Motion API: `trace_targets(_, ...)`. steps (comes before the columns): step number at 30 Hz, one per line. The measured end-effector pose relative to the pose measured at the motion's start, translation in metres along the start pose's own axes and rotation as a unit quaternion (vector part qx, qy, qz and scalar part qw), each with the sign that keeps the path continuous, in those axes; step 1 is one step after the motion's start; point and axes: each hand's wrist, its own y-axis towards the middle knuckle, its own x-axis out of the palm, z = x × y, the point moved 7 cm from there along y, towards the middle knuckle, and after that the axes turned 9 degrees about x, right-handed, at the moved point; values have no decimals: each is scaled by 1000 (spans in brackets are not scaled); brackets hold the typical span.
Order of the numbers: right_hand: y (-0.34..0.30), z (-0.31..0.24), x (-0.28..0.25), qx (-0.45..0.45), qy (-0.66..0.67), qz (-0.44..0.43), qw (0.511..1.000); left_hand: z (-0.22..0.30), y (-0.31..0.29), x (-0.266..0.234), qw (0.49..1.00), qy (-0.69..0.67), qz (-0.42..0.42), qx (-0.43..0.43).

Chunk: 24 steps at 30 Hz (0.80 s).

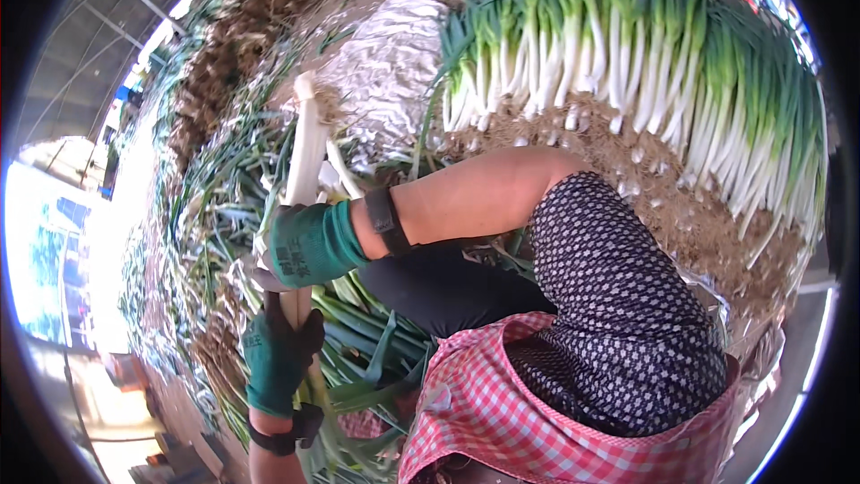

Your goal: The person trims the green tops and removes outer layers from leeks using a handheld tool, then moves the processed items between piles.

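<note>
A thick white green onion (307, 157) stands nearly upright at left, its root end (313, 94) pointing up. My right hand (305, 246), in a green glove with dark fingers, reaches across from the right and is closed around the stalk at mid-length. Just below it, my left hand (279, 350), gloved the same way, is closed on the lower part of the stalk. The fingers of both hands are partly hidden. A thinner white stalk (343, 170) slants beside the right wrist. Under the hands lie loose green onions (376, 332) with long leaves.
Rows of cleaned green onions (618, 45) lie at the far right, roots toward me, above soil (663, 179). A crumpled silvery sheet (390, 54) spreads at far centre. Leaf scraps (215, 206) and a brown root heap (237, 36) cover the left. My checked apron (484, 403) is near.
</note>
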Motion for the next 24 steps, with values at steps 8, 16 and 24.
trace_targets(8, -143, 171, -157, 208, -169, 158, 950, 167, 100, -33, 841, 364, 127, 380)
trace_targets(16, -456, 310, -328, 620, -300, 199, 697, 84, 127, 27, 919, 291, 67, 259)
trace_targets(24, -778, 348, -243, 891, -254, -63, 371, -38, 157, 108, 970, 229, -12, 85)
